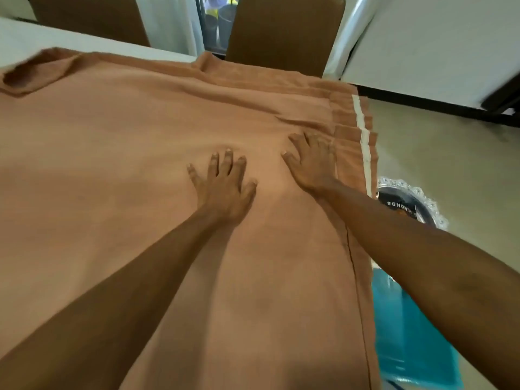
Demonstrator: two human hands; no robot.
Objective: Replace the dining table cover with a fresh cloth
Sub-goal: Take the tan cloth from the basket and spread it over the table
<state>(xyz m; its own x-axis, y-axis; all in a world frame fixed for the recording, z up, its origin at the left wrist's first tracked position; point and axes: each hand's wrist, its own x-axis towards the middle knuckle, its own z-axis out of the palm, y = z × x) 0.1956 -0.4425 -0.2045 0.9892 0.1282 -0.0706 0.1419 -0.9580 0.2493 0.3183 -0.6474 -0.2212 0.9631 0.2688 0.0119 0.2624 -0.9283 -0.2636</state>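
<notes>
Both hands lie flat, palms down and fingers spread, on the brown tablecloth (140, 142), gripping nothing; they only press on the fabric. The left hand (225, 184) rests near the middle of the visible cloth, and the right hand (312, 161) sits just beside it, close to the right edge, where a run of stacked pleats (349, 122) with a pale stripe (365, 159) is bunched and hangs over the table's side. That bunched band is the relation that matters: it lies ahead and to the right of the hands, its folds running away from the person along the table's right edge, and the right hand's fingertips touch its inner fold while the left hand is a little farther off. The cloth itself spreads from the near bottom of the view out to the far side, where a corner (28, 77) at the far left is turned up and a strip of bare white table top (42, 38) shows beyond it, so the cover does not yet reach that end. By my judgement the spreading is well along but unfinished, and the next stroke would fall to the right hand, the nearer one, working the pleats out. Two brown chairs (284, 32) stand past the far edge, and a lace-rimmed tray (413, 201) and something teal (408, 333) lie on the floor to the right.
</notes>
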